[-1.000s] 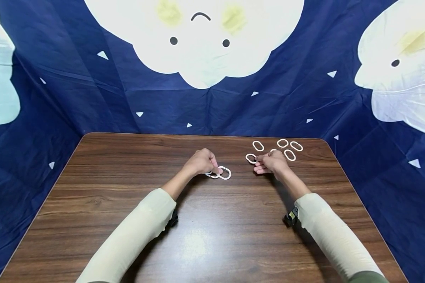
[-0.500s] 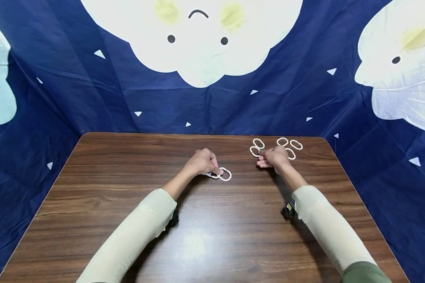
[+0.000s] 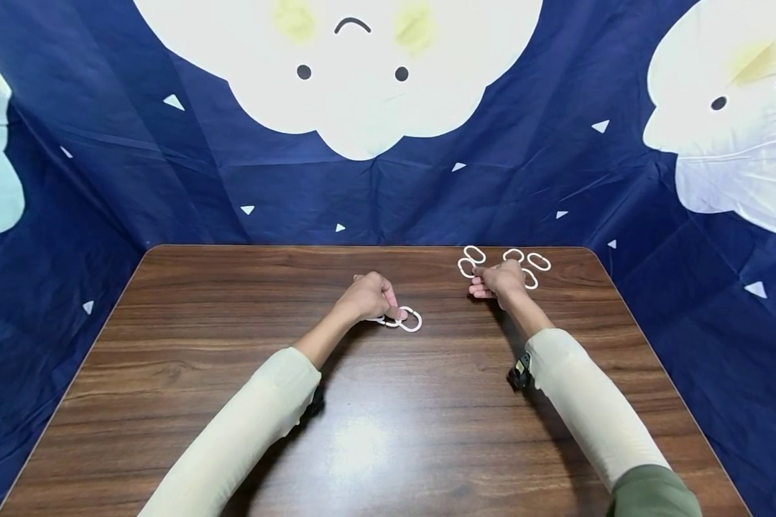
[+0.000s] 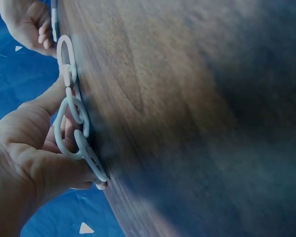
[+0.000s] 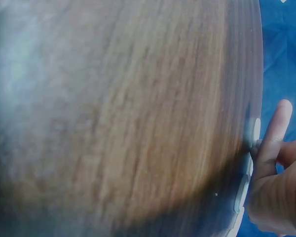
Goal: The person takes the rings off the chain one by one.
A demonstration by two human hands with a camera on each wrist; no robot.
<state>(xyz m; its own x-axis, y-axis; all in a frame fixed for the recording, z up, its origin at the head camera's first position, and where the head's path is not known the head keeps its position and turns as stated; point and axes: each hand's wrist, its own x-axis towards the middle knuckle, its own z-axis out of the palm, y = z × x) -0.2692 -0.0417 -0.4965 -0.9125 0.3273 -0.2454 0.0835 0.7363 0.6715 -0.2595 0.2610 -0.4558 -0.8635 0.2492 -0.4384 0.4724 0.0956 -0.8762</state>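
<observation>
A short chain of white plastic links (image 4: 60, 129) lies at the middle of the table. My left hand (image 3: 370, 296) pinches it between thumb and fingers, hiding part of it in the head view. Its end link (image 3: 420, 320) shows just right of the fingertips and has a gap in its ring. At the far right of the table, my right hand (image 3: 503, 280) pinches the edge of a loose white link (image 3: 460, 270) between thumb and forefinger. In the right wrist view, one finger (image 5: 281, 118) of that hand stands out straight.
Another loose link (image 3: 482, 258) lies right by the pinched one. More white links, such as one at the far right (image 3: 547, 266), lie behind and beside my right hand. The wooden table (image 3: 187, 402) ends at a blue cloth backdrop (image 3: 187, 187).
My right hand has slid its link away from me, up beside another loose link. My left hand has stayed in place on the chain.
</observation>
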